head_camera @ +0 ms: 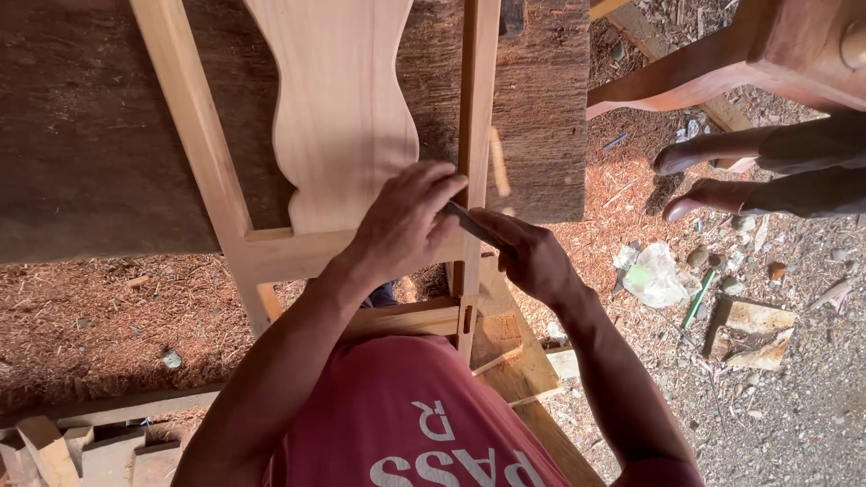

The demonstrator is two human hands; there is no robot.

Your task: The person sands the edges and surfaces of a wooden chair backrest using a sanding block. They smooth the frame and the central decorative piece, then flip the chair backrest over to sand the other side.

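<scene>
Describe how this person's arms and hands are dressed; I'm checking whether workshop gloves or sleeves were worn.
Both arms are bare from the short sleeves down. The left hand and right hand wear no gloves, and no rings, watch or wristbands show. The only clothing in view is a faded red T-shirt with large white lettering across it, its short sleeves ending near the upper arms.
</scene>
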